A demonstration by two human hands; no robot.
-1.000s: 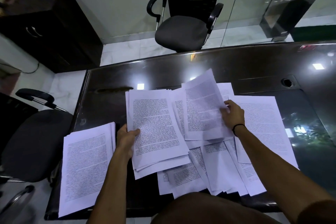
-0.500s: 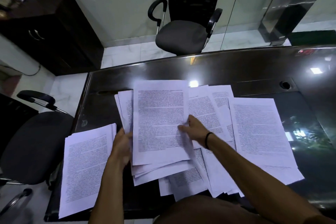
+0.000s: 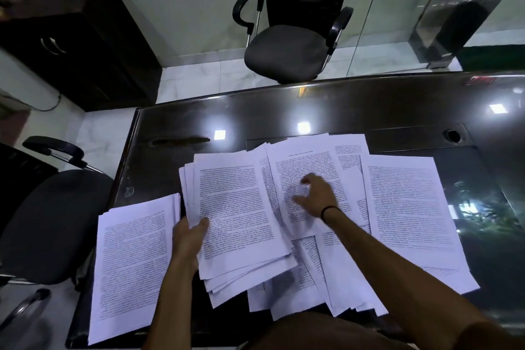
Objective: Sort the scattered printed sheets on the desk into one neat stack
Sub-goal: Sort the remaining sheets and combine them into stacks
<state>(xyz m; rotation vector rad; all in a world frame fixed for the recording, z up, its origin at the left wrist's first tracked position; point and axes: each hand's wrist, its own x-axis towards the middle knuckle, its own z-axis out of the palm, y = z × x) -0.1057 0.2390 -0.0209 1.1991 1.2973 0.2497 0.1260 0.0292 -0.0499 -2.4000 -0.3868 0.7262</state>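
Note:
Printed white sheets cover the near half of a dark glossy desk (image 3: pixel 326 111). My left hand (image 3: pixel 189 236) grips the left edge of a gathered bundle of sheets (image 3: pixel 238 213), thumb on top. My right hand (image 3: pixel 315 193), with a black band on its wrist, hovers with spread fingers over a loose sheet (image 3: pixel 301 162) just right of the bundle. A separate stack (image 3: pixel 133 264) lies at the desk's left near corner. Another pile (image 3: pixel 409 213) lies to the right, and more scattered sheets (image 3: pixel 301 287) show under the bundle.
An office chair (image 3: pixel 287 51) stands beyond the desk's far edge, and another chair (image 3: pixel 48 219) sits at the left. A dark cabinet (image 3: pixel 71 45) fills the upper left. A round cable hole (image 3: pixel 453 136) is in the desk at the right.
My right hand laid the lifted sheet onto the bundle in my left hand, then drew back right over the loose sheets. My left hand kept its hold.

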